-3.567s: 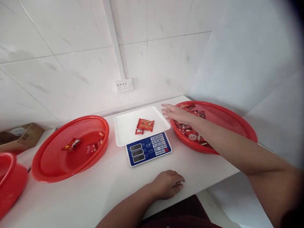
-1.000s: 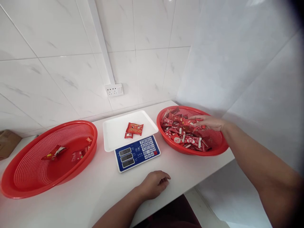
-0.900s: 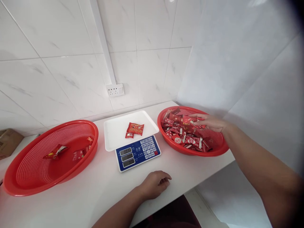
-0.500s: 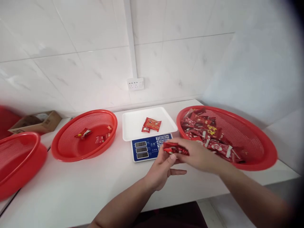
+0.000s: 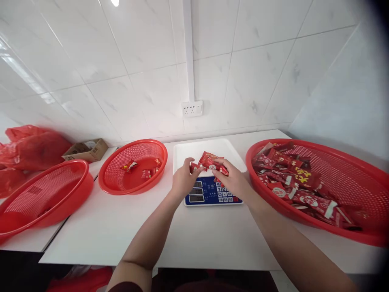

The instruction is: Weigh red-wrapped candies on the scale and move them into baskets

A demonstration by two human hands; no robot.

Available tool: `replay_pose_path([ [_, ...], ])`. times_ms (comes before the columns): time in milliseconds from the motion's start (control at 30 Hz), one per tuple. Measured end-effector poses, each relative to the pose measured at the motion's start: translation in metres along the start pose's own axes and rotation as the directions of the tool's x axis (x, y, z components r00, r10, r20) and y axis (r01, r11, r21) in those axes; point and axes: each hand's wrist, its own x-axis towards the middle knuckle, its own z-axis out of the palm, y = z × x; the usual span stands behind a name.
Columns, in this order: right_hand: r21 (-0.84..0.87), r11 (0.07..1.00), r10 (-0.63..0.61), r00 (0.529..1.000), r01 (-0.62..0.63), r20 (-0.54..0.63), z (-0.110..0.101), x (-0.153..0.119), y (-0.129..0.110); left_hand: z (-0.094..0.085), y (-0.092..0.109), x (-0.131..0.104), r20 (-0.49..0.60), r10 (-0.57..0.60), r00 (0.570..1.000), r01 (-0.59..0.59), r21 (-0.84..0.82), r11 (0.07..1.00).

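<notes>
Both hands are over the front edge of the white weighing tray (image 5: 182, 156). My left hand (image 5: 184, 177) pinches a small red packet (image 5: 195, 166) between thumb and fingers. In my right hand (image 5: 232, 178) are red packets (image 5: 221, 167), held by the fingers, their exact number unclear. Another red packet (image 5: 208, 157) shows just behind the fingers, over the tray. Below the hands, the blue scale panel (image 5: 212, 194) with its displays and keys is partly covered by them. A large red basket (image 5: 361, 170) heaped with red packets stands to the right.
Left of the scale, a red basket (image 5: 136, 189) holds a few packets. Farther left are another red basket (image 5: 73, 194), a cardboard box (image 5: 94, 153) and red plastic bags (image 5: 39, 148). A wall socket (image 5: 192, 108) is behind the scale.
Both hands have moved from in front of the scale's keys up to the tray and spread apart, each now with packets. The view has shifted left, showing the red bags.
</notes>
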Motion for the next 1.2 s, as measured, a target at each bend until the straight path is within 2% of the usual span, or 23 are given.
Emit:
replay_pose_path([
  [67,-0.118,0.991,-0.075,0.996,0.069,-0.044,-0.002,0.012,0.001,-0.005,0.000,0.014,-0.001,0.026,1.000,-0.026,0.147,0.989],
  [167,-0.213,0.973,-0.115,0.985,0.086,-0.127,-0.009,0.017,0.006,-0.009,-0.003,0.021,0.030,0.052,0.998,-0.057,0.225,0.973],
  [333,-0.027,0.999,0.037,0.991,-0.041,-0.127,-0.024,0.001,0.014,-0.009,-0.009,-0.005,0.020,0.081,0.996,-0.083,0.123,0.989],
  [400,0.064,0.994,0.091,0.989,-0.085,-0.113,-0.025,-0.010,0.018,-0.005,-0.010,-0.025,0.092,0.066,0.994,-0.070,0.040,0.997],
  [467,0.174,0.974,0.153,0.988,-0.146,-0.027,-0.023,-0.024,0.023,0.001,-0.009,-0.048,0.237,0.068,0.969,-0.051,-0.080,0.995],
  [567,0.269,0.928,0.213,0.961,-0.256,0.178,-0.010,-0.051,0.030,0.013,-0.007,-0.083,0.464,0.087,0.881,0.041,-0.259,0.965],
  [667,0.246,0.926,0.210,0.933,-0.286,0.293,0.007,-0.077,0.034,0.028,-0.007,-0.109,0.561,0.026,0.828,0.185,-0.316,0.931],
  [733,0.227,0.925,0.222,0.918,-0.305,0.328,0.017,-0.092,0.037,0.037,-0.008,-0.120,0.563,-0.034,0.826,0.239,-0.293,0.926],
  [800,0.218,0.918,0.244,0.903,-0.333,0.352,0.024,-0.103,0.039,0.044,-0.010,-0.127,0.541,-0.083,0.837,0.242,-0.229,0.943],
  [967,0.195,0.916,0.266,0.897,-0.349,0.354,0.036,-0.121,0.051,0.052,-0.014,-0.133,0.522,-0.074,0.850,0.112,-0.041,0.993],
  [1100,0.175,0.918,0.269,0.884,-0.355,0.382,0.040,-0.128,0.061,0.052,-0.013,-0.132,0.560,-0.037,0.828,0.096,-0.077,0.992],
  [1200,0.134,0.934,0.256,0.884,-0.331,0.392,0.041,-0.130,0.064,0.054,-0.014,-0.133,0.539,-0.017,0.842,0.093,-0.115,0.989],
])
